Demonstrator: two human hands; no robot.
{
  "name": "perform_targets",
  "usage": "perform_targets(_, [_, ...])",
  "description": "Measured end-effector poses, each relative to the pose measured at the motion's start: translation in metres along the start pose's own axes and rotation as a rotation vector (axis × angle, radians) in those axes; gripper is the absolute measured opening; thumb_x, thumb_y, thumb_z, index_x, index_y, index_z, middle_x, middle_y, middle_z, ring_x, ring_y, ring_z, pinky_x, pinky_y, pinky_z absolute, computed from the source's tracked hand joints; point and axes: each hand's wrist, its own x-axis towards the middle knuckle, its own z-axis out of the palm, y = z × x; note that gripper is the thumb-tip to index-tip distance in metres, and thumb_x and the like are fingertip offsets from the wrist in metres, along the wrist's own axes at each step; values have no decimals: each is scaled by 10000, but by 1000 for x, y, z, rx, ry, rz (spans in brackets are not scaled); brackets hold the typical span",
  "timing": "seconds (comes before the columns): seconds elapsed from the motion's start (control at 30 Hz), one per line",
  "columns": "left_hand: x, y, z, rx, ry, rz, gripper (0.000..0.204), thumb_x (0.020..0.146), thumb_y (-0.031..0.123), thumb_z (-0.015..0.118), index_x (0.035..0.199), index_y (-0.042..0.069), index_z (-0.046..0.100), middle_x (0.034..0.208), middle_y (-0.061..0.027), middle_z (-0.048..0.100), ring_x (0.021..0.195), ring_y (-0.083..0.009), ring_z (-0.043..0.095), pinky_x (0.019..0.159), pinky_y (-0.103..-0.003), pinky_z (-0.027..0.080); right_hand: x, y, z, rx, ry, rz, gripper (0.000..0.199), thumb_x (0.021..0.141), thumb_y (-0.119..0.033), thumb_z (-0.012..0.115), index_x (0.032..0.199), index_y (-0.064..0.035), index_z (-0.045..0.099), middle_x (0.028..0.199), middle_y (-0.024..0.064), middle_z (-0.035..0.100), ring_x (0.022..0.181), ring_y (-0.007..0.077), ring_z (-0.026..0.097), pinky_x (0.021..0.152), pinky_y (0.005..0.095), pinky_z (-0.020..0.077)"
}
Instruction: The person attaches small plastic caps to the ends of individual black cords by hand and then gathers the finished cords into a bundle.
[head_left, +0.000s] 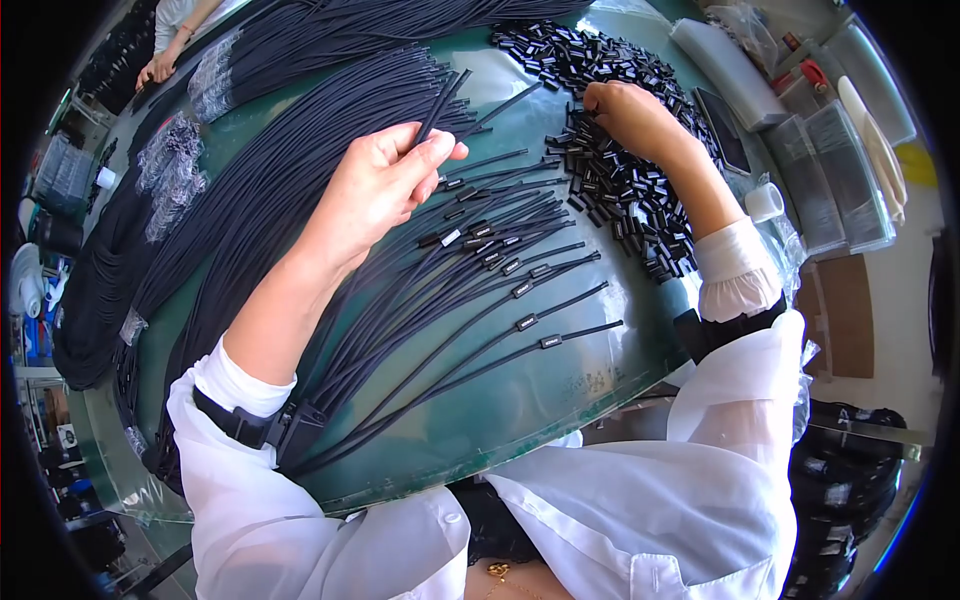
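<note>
My left hand [385, 180] pinches the end of a black cord [440, 105] that points up and away from me. My right hand [625, 115] reaches into a pile of small black clips [625, 190] at the far right of the green table [460, 430], fingers curled among them; whether it holds one is hidden. Between my arms lies a fan of black cords [470, 300], each with a small black clip near its end. A thick bundle of plain black cords [270, 190] runs along my left side.
Another person's hand [160, 68] rests at the far left corner by more cords. Clear plastic boxes [835, 170], a white roll [765, 200], a dark tablet [725, 130] and a brown board [845, 315] sit to the right. Clear bags wrap some bundles [175, 170].
</note>
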Motion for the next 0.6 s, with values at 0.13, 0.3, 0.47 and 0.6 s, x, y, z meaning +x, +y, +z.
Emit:
perform_targets(0.13, [2, -2, 4, -38, 12, -19, 262, 923, 274, 536, 946, 28, 625, 588, 69, 415, 493, 6, 312, 428, -165, 232, -6, -7, -3, 23, 52, 12, 179, 778, -68, 616, 952, -26, 617, 832, 119, 643, 805, 236, 633, 744, 336, 503])
perform_targets(0.3, [1, 0, 7, -23, 44, 9, 257, 915, 271, 551, 910, 28, 636, 591, 76, 407, 497, -1, 303, 433, -170, 240, -18, -51, -20, 1270, 86, 279, 139, 833, -96, 621, 947, -16, 613, 825, 84, 649, 771, 168, 648, 730, 289, 528])
perform_targets(0.47, [2, -7, 5, 10, 54, 60, 261, 910, 270, 562, 906, 20, 638, 605, 78, 420, 518, 5, 331, 449, -180, 270, -28, -84, -31, 1611, 136, 272, 130, 856, -119, 622, 934, -16, 610, 837, 57, 643, 725, 123, 635, 729, 249, 528])
perform_targets(0.6, [2, -10, 6, 62, 71, 149, 267, 908, 274, 564, 903, 17, 634, 602, 80, 425, 538, 9, 348, 466, -185, 286, -29, -89, -31, 1632, 115, 218, 128, 852, -103, 625, 947, -19, 608, 824, 44, 634, 712, 114, 627, 727, 237, 519])
